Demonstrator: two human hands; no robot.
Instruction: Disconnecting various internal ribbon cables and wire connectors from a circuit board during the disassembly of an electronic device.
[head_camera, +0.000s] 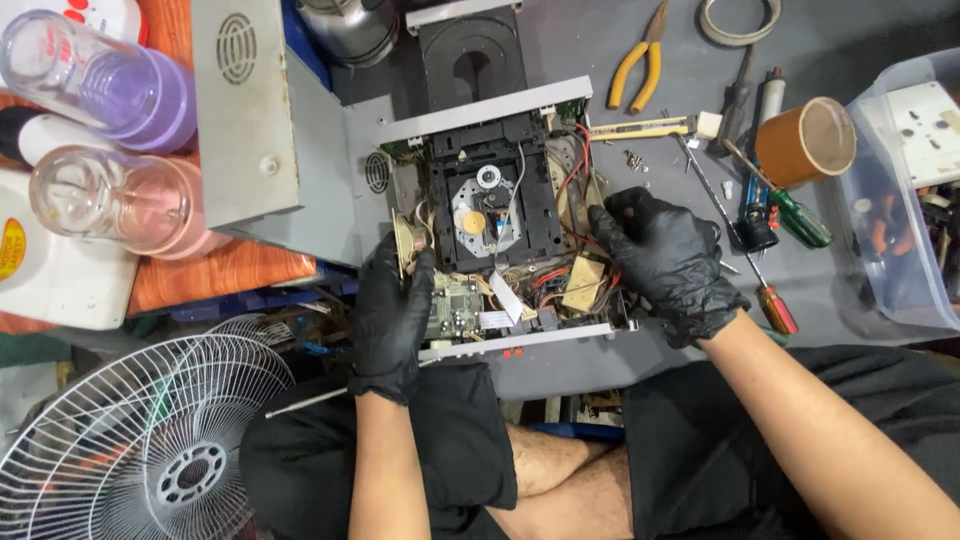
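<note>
head view: the disc player (500, 220) sits opened between both hands, its grey cover (245, 110) already off, inside parts not yet out. the left hand (392, 318) pinches a small speaker (411, 240). the right hand (668, 262) presses down on the wires (575, 175), fingers bent.

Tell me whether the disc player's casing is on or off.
Off. The disc player lies open from above: its disc drive, circuit board and red wires show, with both gloved hands, left hand and right hand, inside.
</note>
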